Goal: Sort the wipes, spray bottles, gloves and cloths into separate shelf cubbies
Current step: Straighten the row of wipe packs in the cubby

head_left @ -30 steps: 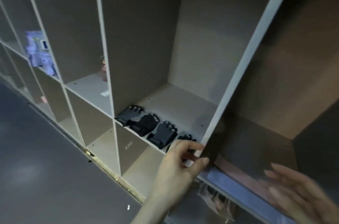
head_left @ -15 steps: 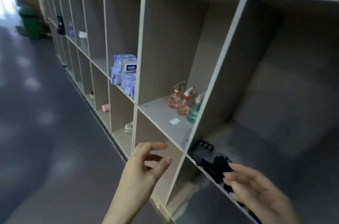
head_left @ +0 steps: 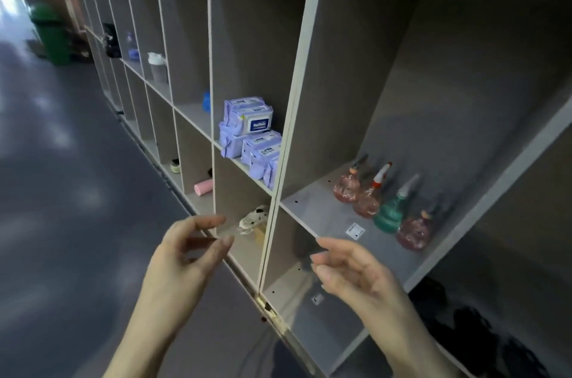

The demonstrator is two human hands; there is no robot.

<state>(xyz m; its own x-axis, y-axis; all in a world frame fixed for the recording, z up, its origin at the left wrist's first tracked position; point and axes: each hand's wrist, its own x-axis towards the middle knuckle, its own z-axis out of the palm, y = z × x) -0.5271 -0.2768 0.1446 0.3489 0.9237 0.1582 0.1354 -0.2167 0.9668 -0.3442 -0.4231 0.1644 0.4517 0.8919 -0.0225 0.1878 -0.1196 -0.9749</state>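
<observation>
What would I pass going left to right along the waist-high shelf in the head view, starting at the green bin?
green bin → black item → purple bottle → white-capped bottle → wipes packs → spray bottles → black gloves, one cubby further right and nearer.

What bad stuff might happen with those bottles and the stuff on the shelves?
1. The four spray bottles stand bunched in a tight row, so a reaching hand might topple several at once.
2. The wipes packs are stacked loosely at the shelf's front edge, so a nudge could send some to the floor.
3. Both the left hand and right hand are empty, and the black gloves lie in a dark cubby, easy to overlook.
</observation>
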